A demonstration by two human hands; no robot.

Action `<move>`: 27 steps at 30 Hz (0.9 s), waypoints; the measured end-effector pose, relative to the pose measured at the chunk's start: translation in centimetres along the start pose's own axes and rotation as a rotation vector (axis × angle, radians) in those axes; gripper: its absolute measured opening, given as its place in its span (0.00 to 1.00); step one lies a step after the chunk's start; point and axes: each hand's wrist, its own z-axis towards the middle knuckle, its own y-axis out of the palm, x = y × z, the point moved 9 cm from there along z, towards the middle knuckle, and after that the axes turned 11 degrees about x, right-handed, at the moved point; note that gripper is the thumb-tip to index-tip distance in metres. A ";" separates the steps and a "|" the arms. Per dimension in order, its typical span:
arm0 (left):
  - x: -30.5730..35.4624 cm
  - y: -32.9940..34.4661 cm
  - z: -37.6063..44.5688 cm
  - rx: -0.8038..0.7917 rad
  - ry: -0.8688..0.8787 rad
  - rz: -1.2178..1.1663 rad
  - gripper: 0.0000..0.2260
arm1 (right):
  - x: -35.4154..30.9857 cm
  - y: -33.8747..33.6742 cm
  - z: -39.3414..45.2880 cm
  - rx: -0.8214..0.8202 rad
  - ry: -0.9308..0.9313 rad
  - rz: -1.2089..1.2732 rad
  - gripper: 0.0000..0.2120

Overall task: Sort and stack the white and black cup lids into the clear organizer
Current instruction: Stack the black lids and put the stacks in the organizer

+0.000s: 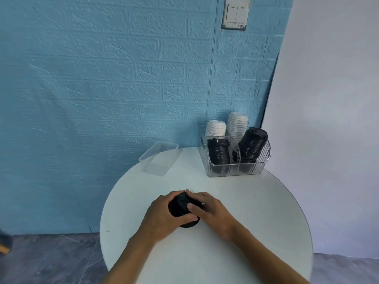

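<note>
Both hands clasp one short stack of black lids (183,207) at the lower centre of the frame, on the white table (256,212): your left hand (162,216) wraps its near side, your right hand (209,210) curls over the top. Square the rims so they nest before lifting. Carry the stack upright to the clear organizer (235,160) at the right of centre. Its front right black stack (253,144) leans, so the front left stack (218,151) looks the steadier landing.
</note>
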 end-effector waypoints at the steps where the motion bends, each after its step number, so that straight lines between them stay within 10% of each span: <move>1: 0.2 0.1 -0.1 -0.014 0.024 0.013 0.34 | 0.1 0.1 0.0 -0.011 0.004 -0.006 0.28; 12: -0.5 0.9 -0.3 -0.068 0.087 0.020 0.52 | -0.8 -0.6 -0.4 0.004 -0.093 -0.082 0.44; 27: 11.1 0.5 11.0 0.097 0.209 -0.171 0.34 | -7.1 -13.0 6.7 0.307 -0.092 0.169 0.31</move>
